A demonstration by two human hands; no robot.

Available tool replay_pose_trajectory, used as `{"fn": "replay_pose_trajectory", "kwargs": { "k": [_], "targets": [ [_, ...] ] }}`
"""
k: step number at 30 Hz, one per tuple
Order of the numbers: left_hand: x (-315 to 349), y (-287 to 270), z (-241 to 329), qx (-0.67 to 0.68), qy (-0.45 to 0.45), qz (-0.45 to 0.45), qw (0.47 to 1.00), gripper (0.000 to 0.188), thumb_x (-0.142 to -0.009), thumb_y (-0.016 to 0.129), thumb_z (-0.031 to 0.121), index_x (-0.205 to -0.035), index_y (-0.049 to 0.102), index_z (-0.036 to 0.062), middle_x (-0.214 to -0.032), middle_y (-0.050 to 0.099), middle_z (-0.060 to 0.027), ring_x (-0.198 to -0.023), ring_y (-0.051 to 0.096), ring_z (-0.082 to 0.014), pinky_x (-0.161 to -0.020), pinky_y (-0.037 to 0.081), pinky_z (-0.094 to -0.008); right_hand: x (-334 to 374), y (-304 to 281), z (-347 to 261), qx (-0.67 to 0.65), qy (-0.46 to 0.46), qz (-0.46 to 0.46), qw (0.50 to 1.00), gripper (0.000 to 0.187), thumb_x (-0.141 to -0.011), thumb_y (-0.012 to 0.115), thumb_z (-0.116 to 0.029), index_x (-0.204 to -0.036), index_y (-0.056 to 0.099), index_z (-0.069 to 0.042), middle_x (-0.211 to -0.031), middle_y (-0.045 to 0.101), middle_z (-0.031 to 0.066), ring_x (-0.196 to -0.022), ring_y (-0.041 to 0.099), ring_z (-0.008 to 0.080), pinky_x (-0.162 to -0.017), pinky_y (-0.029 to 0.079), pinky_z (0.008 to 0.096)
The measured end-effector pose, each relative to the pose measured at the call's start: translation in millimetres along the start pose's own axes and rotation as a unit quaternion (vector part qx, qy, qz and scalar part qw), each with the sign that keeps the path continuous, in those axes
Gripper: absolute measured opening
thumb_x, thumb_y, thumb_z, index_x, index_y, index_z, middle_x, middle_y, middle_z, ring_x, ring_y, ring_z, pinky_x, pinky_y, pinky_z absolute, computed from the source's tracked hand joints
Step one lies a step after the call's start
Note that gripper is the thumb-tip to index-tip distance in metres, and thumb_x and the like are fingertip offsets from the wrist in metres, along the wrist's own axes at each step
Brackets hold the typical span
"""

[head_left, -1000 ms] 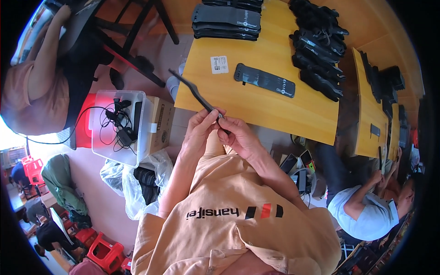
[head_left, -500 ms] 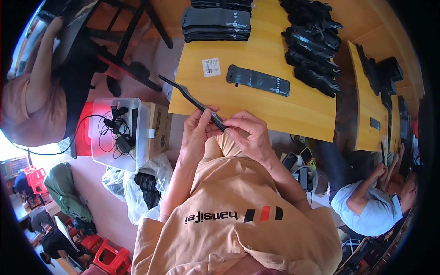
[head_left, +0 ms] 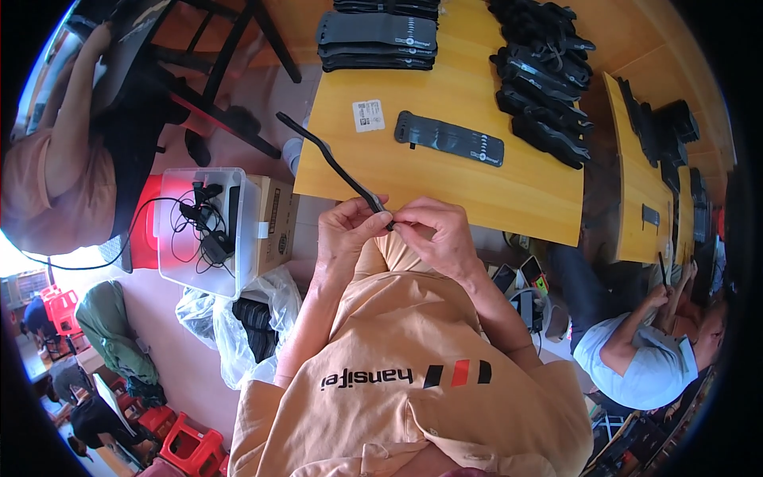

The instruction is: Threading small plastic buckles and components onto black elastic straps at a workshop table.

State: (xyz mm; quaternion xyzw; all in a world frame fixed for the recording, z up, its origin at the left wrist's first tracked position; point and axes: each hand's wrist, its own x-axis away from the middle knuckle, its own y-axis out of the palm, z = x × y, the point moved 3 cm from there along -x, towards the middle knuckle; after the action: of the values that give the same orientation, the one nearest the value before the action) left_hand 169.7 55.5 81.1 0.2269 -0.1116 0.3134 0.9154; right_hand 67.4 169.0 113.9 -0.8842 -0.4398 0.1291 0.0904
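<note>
A long, thin black strap (head_left: 343,171) is seen edge-on, slanting from my hands up to the left over the near table edge. My left hand (head_left: 343,238) pinches it close to its lower end, thumb on top. At that same end, the fingertips of my right hand (head_left: 437,238) are pressed together on the tip; the small detail between them is hidden. Beyond my hands, a similar flat dark strap (head_left: 449,140) with a row of pale marks lies on the yellow wooden table (head_left: 350,179).
A stack of dark straps (head_left: 377,33) sits at the table's far left, a looser black pile (head_left: 544,87) along its right side. A white label (head_left: 368,115) lies between. A clear bin (head_left: 199,262) with cables stands left. Co-workers sit at both sides.
My left hand's thumb has slid down toward the strap's lower end, so more of the strap shows above it. My right fingers have closed in on the tip.
</note>
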Motion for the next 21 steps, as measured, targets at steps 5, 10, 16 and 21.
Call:
{"fn": "replay_pose_trajectory", "kwargs": {
  "k": [5, 10, 16, 21],
  "targets": [
    [-1, -2, -1, -0.043, 0.021, 0.008, 0.999, 0.026, -0.077, 0.069, 0.002, -0.101, 0.062, -0.0050, -0.082, 0.066, -0.0080, -0.074, 0.062, -0.0105, -0.068, 0.053, -0.0224, 0, 3, 3, 0.012, 0.007, -0.015, 1.000, 0.011, -0.072, 0.065, 0.006, -0.082, 0.065, 0.003, -0.078, 0.064, 0.0100, -0.067, 0.063, 0.0160, -0.061, 0.051, 0.0240],
    [-1, -2, -4, -0.055, 0.031, 0.012, 0.998, 0.023, -0.077, 0.069, 0.002, -0.097, 0.062, -0.0058, -0.081, 0.066, -0.0080, -0.072, 0.062, -0.0104, -0.067, 0.053, -0.0222, -1, 4, 3, 0.014, 0.012, -0.023, 1.000, 0.010, -0.072, 0.065, 0.004, -0.082, 0.064, 0.003, -0.076, 0.062, 0.0109, -0.065, 0.063, 0.0175, -0.060, 0.053, 0.0256],
    [-1, 5, -4, -0.046, 0.031, 0.029, 0.998, 0.021, -0.077, 0.069, 0.002, -0.095, 0.062, -0.0059, -0.080, 0.065, -0.0084, -0.071, 0.062, -0.0107, -0.065, 0.053, -0.0220, 2, 5, 5, 0.038, -0.005, 0.005, 0.999, 0.010, -0.070, 0.064, 0.004, -0.080, 0.062, 0.003, -0.073, 0.059, 0.0120, -0.061, 0.062, 0.0223, -0.056, 0.051, 0.0292],
    [-2, 7, -10, -0.040, 0.024, 0.048, 0.998, 0.022, -0.077, 0.069, 0.003, -0.095, 0.062, -0.0061, -0.080, 0.065, -0.0087, -0.069, 0.061, -0.0109, -0.064, 0.052, -0.0223, 4, 8, 8, 0.052, 0.000, 0.033, 0.998, 0.010, -0.068, 0.063, 0.005, -0.077, 0.061, 0.002, -0.071, 0.058, 0.0119, -0.059, 0.059, 0.0255, -0.054, 0.049, 0.0316]
  ]
}}
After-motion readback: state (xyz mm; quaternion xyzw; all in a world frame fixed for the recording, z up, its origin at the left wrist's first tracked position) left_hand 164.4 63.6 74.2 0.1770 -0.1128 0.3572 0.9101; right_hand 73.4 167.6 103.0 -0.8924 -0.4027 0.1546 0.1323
